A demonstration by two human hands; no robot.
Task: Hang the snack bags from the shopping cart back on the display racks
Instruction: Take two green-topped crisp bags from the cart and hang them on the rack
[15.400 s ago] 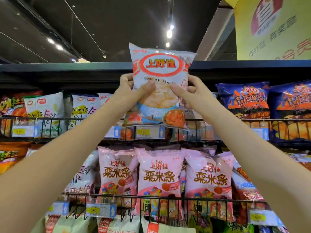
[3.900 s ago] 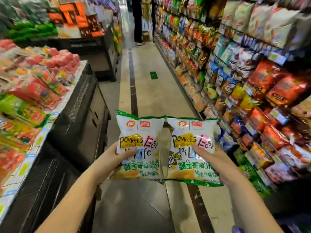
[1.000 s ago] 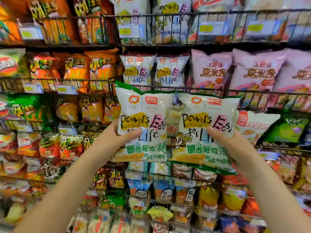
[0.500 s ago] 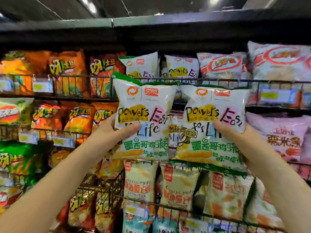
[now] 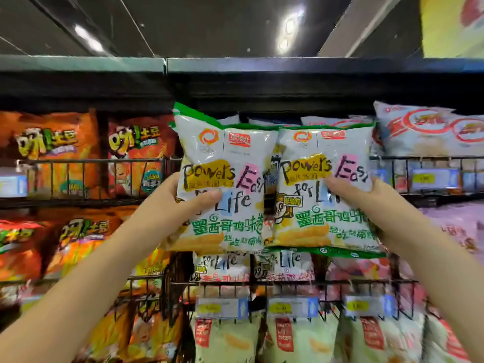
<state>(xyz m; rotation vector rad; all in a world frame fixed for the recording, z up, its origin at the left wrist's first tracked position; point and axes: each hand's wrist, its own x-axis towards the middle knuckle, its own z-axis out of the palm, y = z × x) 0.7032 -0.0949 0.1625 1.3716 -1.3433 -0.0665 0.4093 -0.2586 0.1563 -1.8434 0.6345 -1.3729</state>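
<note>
Raised together, my left hand (image 5: 167, 205) and right hand (image 5: 372, 203) each grasp one snack bag (image 5: 222, 163), aligning tops with the far top rack (image 5: 91, 161) for hanging.

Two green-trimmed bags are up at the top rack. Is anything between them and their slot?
Yes. Left bag in the left hand and right bag in the right hand sit in front of the wire rail, so they likely must clear it. Matching bags already stand behind; room left is hidden.
</note>
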